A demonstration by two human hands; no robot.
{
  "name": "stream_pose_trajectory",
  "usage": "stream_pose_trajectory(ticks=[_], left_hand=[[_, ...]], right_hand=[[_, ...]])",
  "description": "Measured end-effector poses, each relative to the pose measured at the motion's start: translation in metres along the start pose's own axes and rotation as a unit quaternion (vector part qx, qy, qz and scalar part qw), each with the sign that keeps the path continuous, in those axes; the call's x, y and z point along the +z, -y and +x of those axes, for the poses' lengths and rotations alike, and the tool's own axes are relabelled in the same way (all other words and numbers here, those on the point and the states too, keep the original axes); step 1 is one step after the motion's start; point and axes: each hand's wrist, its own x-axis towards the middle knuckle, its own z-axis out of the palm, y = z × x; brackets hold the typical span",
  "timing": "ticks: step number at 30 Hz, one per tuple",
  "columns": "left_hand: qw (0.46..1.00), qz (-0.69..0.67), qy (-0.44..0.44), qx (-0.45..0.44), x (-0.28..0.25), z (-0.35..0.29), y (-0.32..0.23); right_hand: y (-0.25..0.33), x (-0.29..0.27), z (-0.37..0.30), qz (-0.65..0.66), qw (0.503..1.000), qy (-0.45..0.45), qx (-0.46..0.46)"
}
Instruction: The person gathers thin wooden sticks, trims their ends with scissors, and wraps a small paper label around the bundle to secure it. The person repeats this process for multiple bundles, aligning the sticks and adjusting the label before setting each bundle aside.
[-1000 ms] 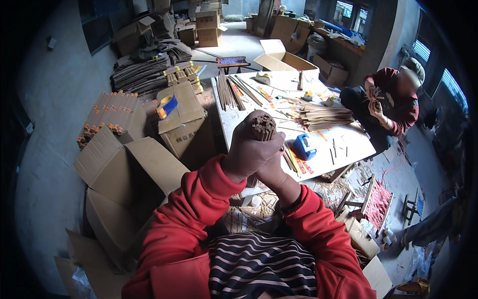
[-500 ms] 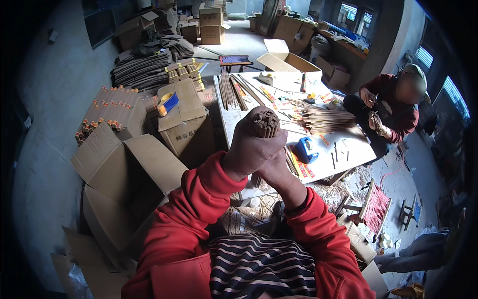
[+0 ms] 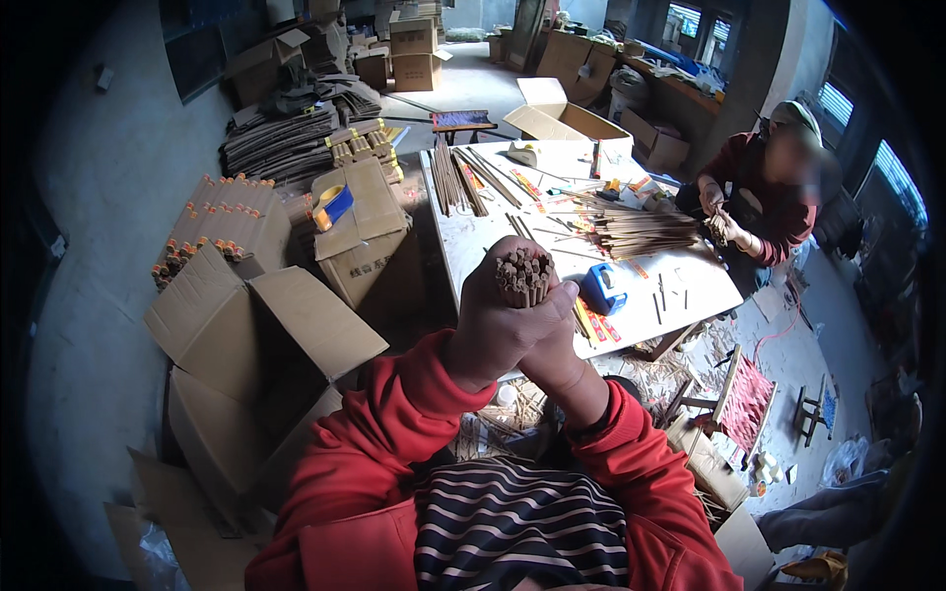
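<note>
A tight bundle of brown incense sticks (image 3: 523,278) stands upright in front of me, its uneven cut ends facing up. My left hand (image 3: 490,328) is wrapped round it near the top. Pressed against the left, my right hand (image 3: 555,347) closes round the bundle from the other side, its thumb at the edge of the sticks. The bundle's lower part is hidden behind my hands. Beyond them, more loose incense sticks (image 3: 645,232) lie in a pile on the white table (image 3: 567,264), close to a blue tape dispenser (image 3: 603,290).
An open cardboard box (image 3: 236,394) stands at my left, beside a closed carton (image 3: 367,236) bearing a roll of tape (image 3: 332,208). Wrapped bundles (image 3: 219,222) are stacked by the wall. At the table's right sits a co-worker (image 3: 764,187) holding sticks. Stick scraps litter the floor.
Both my hands and the bundle have come slightly lower and nearer to me, and its top tilts more toward me. The co-worker's hands have shifted left, closer to the table.
</note>
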Motion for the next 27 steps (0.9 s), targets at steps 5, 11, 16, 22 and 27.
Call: stream_pose_trajectory(ticks=[5, 11, 16, 22, 27], left_hand=[[0.988, -0.066, 0.132, -0.045, -0.021, 0.006, -0.007], [0.977, -0.151, 0.105, -0.109, -0.012, 0.014, -0.009], [0.996, 0.056, -0.052, 0.055, 0.001, 0.003, 0.020], [0.999, 0.003, 0.049, -0.003, -0.004, 0.009, -0.002], [0.994, -0.026, 0.080, -0.064, -0.017, 0.016, -0.003]], right_hand=[[0.016, -0.020, 0.004, 0.108, 0.960, 0.203, 0.161], [0.022, -0.013, -0.007, 0.161, 0.941, 0.139, 0.262], [0.011, -0.001, -0.010, -0.017, 0.991, 0.028, 0.130], [0.003, -0.002, -0.012, 0.012, 0.994, 0.007, 0.104], [0.010, -0.002, -0.001, 0.116, 0.985, 0.053, 0.114]])
